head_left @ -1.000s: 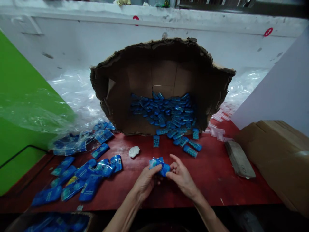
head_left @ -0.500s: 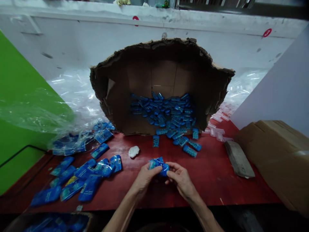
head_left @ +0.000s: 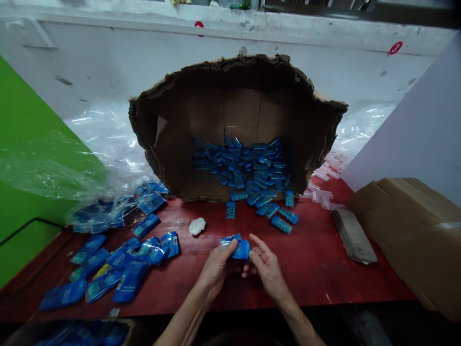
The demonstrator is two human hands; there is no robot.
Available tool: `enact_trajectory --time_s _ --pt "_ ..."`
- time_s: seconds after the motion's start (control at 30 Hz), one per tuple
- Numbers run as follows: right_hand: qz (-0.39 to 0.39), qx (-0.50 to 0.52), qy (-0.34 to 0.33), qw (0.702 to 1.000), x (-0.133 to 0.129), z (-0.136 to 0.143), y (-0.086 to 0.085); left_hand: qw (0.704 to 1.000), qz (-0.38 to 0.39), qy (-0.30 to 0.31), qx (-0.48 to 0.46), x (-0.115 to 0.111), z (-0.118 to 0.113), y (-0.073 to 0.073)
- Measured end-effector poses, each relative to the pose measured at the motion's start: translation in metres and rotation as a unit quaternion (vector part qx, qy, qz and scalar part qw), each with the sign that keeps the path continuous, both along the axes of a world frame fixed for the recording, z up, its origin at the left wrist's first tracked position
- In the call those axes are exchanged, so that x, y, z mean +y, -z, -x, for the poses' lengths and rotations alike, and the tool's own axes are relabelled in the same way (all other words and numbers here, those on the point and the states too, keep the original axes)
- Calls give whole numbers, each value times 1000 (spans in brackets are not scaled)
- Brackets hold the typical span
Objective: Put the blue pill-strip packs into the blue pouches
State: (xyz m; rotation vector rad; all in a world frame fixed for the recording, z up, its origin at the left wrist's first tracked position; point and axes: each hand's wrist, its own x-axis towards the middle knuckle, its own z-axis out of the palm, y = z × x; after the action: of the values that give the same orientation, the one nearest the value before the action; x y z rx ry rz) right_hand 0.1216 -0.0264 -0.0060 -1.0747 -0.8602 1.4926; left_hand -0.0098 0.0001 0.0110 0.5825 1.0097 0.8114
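My left hand pinches a small blue packet between thumb and fingers, over the front middle of the red table. Just right of the packet is my right hand, its fingers apart and holding nothing. A white crumpled lump lies beyond my left hand. Farther back, several small clear containers with blue caps and blue contents lie in front of a torn-edged cardboard box. More of them are heaped inside it.
Filled blue packets are scattered on the table's left, with flat ones under clear plastic behind. At right stand a closed carton and a grey stack. An open box of blue packets sits below the front left edge.
My right hand has come off the blue packet, and its fingers have spread. The packet has turned slightly in my left hand. The whole view has shifted a little.
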Motion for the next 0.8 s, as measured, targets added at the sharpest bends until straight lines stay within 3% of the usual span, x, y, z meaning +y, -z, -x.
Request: enact_trajectory --time_s 0.1,0.23,0.37,0.5,0.7,0.8 --pt "24 22 -28 999 0 1 4 997 -43 9 62 1 0 3" --pt "3 -24 -38 999 1 0 2 993 -37 17 107 0 1 5" --pt "16 -1 -18 1000 2 -1 -2 998 -40 35 33 -4 3 1" --pt "25 33 -43 998 2 0 -4 999 -4 11 -44 -6 6 0" --pt "-64 -147 -57 985 0 -8 1 999 25 -7 -38 -8 6 8" --pt "-80 -158 -52 983 1 -10 2 1000 14 1 -17 -7 4 6"
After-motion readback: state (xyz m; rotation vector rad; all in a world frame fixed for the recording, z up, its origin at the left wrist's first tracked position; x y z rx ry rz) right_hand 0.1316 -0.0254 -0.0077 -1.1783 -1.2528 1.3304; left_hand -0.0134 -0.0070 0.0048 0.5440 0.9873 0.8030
